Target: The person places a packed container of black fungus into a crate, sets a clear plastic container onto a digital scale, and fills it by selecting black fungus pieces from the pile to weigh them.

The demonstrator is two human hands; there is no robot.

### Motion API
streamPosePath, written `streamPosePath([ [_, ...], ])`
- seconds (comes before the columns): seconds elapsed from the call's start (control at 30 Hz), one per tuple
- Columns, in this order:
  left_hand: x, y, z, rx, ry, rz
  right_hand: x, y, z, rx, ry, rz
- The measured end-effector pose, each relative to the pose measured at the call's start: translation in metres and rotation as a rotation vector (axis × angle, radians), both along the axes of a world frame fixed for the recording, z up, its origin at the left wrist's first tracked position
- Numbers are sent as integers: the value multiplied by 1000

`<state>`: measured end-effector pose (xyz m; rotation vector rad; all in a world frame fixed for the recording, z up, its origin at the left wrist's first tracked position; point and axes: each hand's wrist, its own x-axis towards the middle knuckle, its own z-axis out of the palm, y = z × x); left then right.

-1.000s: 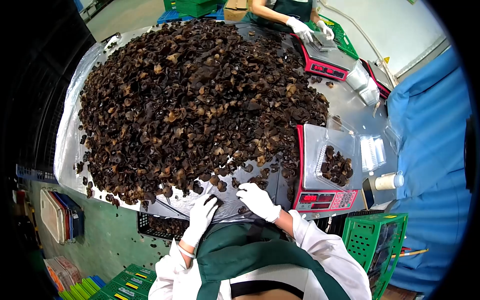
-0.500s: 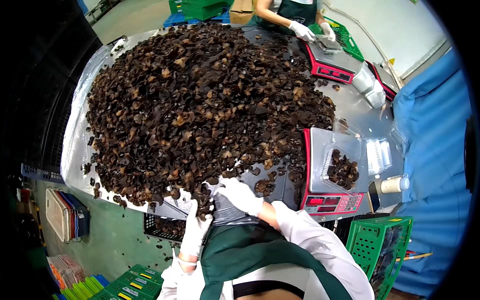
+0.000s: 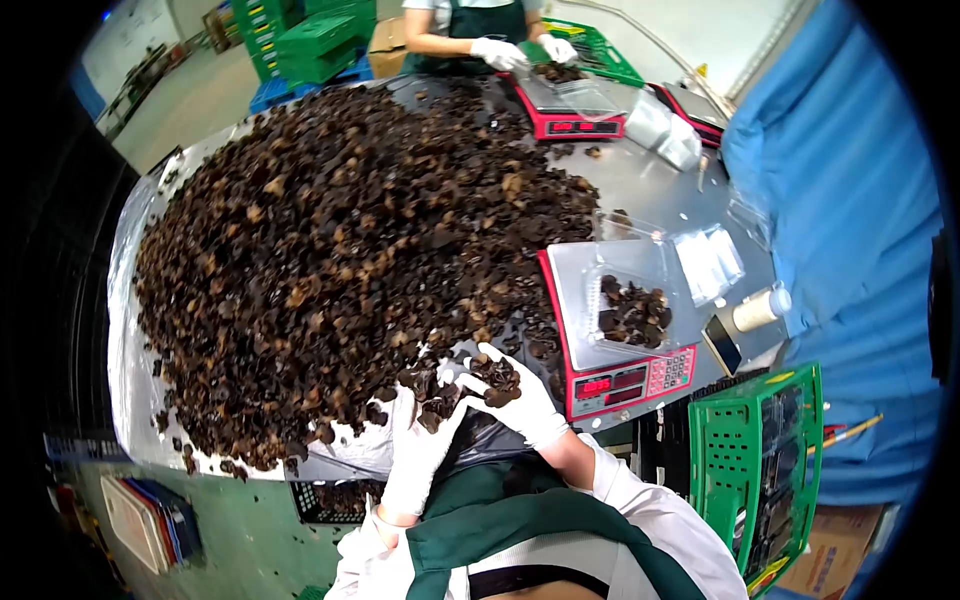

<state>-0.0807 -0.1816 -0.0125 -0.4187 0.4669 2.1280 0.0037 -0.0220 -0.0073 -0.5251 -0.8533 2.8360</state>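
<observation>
Curls the white-gloved left hand around fungus pieces, thumb on one side and fingers on the other. Cups the white-gloved right hand around a second cluster of dark pieces, thumb bent opposite the forefinger. Sets both hands side by side, thumbs innermost. Cannot tell contact from a narrow gap between the two thumbs. Cannot tell the full bend of fingertips partly hidden behind the dark clusters.

Working position: over the near edge of the metal table, at the lower border of a large fungus heap. Extent of heap: left and middle of the tabletop, with loose bits along the margin.

Right of the right hand: near scale, red body, lit digits. On the platform: clear tray, partly filled with tray fungus. Farther right: clear plastic containers, dark flat slab and white cylinder, the last lying on its side.

Far side: second scale, also red, with a co-worker in a green apron behind. Below the table: green crate to the right, black crate to the left. Right margin: blue curtain.
</observation>
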Motion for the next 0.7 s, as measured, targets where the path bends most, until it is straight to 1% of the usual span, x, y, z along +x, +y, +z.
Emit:
streamPosePath([
  [0.03, 3, 9, -1, -58, 13, -11, 5, 5, 0, -122, -11, -79],
  [0.07, 5, 18, 3, -51, 23, -33, 9, 11, 2, -243, -17, -155],
  [0.1, 7, 27, 10, -56, 123, -75, 13, 17, 11, -271, -80, -195],
  [0.13, 9, 37, 15, -60, 222, -115, 19, 24, 14, -315, 5, -200],
  [0.2, 14, 59, 22, -123, 579, -177, 29, 36, 21, -191, 67, -267],
  [0.23, 16, 70, 30, -14, 351, -168, 38, 45, 31, -235, 51, -281],
  [0.27, 19, 83, 37, 89, 120, -161, 43, 55, 41, -221, -15, -320],
  [0.33, 20, 108, 32, 155, 166, -202, 60, 88, 48, -282, 57, -302],
  [0.37, 18, 121, 28, 222, 127, -252, 74, 104, 54, -311, 204, -295],
  [0.4, 20, 134, 26, 285, 85, -300, 82, 120, 46, -97, 218, -423],
  [0.47, 28, 163, 51, -8, 104, -296, 96, 138, 81, 626, 69, -603],
  [0.5, 32, 177, 58, -28, 243, -294, 105, 149, 87, 734, 21, -628],
  [0.53, 39, 191, 69, -48, 383, -290, 113, 170, 90, 317, 90, -603],
  [0.57, 46, 203, 84, 5, 438, -345, 122, 181, 94, 700, 6, -600],
  [0.6, 48, 218, 69, -118, 666, -284, 126, 189, 101, 1084, -83, -582],
  [0.63, 51, 231, 66, -239, 851, -303, 125, 198, 94, 1022, -133, -614],
  [0.67, 54, 242, 63, -363, 1035, -320, 125, 204, 87, 857, -113, -638],
  [0.7, 55, 249, 54, -427, 1239, -297, 125, 210, 80, 974, -140, -611],
])
